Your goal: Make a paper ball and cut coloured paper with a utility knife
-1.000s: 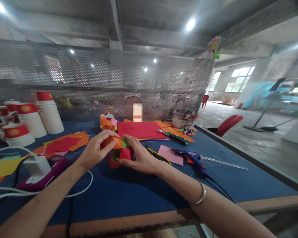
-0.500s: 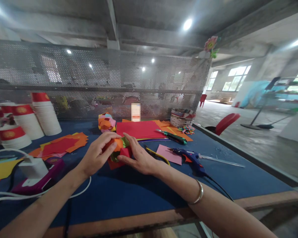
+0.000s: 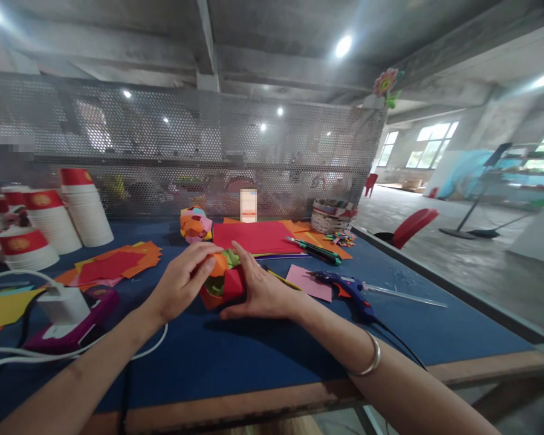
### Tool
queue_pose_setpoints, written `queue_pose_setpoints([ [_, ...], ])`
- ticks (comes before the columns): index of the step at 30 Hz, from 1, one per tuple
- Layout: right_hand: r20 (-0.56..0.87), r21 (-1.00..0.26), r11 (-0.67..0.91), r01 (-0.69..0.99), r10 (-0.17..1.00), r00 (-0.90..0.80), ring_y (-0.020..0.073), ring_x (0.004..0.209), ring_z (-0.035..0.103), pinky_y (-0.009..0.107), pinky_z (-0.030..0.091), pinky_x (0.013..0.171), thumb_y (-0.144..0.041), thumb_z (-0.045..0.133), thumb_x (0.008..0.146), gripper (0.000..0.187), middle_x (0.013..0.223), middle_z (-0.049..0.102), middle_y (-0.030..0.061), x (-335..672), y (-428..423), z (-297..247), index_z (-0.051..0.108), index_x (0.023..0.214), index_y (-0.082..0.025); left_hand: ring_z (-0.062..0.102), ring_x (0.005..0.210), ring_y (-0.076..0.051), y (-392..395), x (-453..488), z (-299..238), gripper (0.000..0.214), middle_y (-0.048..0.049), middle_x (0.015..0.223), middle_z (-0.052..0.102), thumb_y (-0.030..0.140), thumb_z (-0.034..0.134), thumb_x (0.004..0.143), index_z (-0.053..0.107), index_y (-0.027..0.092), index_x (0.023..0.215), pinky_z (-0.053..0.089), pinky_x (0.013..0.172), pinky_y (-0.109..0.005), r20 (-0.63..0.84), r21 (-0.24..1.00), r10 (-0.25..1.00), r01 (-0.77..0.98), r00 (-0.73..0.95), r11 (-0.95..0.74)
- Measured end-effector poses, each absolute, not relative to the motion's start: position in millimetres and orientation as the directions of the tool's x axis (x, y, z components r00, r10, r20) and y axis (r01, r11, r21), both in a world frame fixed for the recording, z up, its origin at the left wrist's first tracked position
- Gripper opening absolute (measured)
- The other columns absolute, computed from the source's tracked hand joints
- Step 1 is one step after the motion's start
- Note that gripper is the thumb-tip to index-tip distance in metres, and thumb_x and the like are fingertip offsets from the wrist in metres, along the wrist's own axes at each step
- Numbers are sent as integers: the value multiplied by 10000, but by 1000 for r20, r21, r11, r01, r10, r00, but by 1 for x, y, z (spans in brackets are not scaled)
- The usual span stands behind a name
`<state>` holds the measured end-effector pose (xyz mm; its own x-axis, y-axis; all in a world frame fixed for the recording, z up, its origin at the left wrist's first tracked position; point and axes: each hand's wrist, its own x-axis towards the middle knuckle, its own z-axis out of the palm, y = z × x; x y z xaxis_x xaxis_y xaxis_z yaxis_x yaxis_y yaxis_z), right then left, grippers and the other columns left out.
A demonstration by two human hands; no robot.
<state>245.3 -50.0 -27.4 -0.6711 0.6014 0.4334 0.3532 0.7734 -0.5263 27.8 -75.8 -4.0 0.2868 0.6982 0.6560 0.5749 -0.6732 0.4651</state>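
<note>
A half-formed ball of folded coloured paper point(image 3: 234, 284), with orange, green and red faces and a hollow showing, is between my hands above the blue table. My left hand point(image 3: 181, 283) grips its orange left side, thumb on the near face and fingers over the top. At its right side, my right hand point(image 3: 267, 291) has its fingers spread, the thumb stretched out below and off the red face. The fingertips on the far side are partly hidden. Behind sits a finished-looking multicoloured paper ball point(image 3: 196, 225) beside a stack of red paper point(image 3: 254, 237).
A blue glue gun point(image 3: 344, 283) with a clear glue stick lies right, near pink paper point(image 3: 309, 282), a utility knife point(image 3: 320, 251) and yellow-handled scissors or pliers point(image 3: 283, 279). Left are paper cups point(image 3: 88, 214), paper sheets point(image 3: 113, 266) and a purple power strip point(image 3: 102, 308). A basket point(image 3: 333, 216) stands behind.
My right hand has opened wider and shifted slightly right, its thumb coming off the paper ball's red face. The left hand keeps its grip, and more of the ball shows.
</note>
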Motion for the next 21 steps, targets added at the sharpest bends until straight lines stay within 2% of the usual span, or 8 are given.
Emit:
queue_pose_setpoints([
  [8,442,-547,758,355,622,-647,356,1527,348,581,324,1221,-434,742,900,982,1643,309,287,244,-44,-32,154,1628,-134,583,1322,-300,-56,16,-11,553,-122,1327,677,631,427,964,676,200,1204,414,1168,-510,575,634,812,571,102,-521],
  [13,448,-566,745,353,637,-627,333,1544,315,577,299,1235,-457,723,913,934,1652,319,250,242,-44,-32,189,1620,-158,575,1363,-304,-51,11,-15,542,-96,1385,670,637,432,975,675,242,1255,430,1171,-536,518,717,854,515,57,-469],
  [17,440,-588,727,354,655,-615,319,1557,288,568,285,1244,-531,658,951,907,1667,291,235,241,-45,-31,171,1627,-172,549,1393,-314,-53,13,-15,485,-79,1392,668,621,449,975,701,280,1211,390,1204,-562,519,726,851,487,75,-486],
  [21,426,-608,713,349,664,-615,319,1569,254,586,253,1252,-527,563,1012,837,1687,233,244,239,-46,-33,131,1636,-175,527,1412,-309,-57,16,-14,474,-94,1411,648,609,438,978,696,273,1192,363,1221,-565,513,725,854,488,90,-487],
])
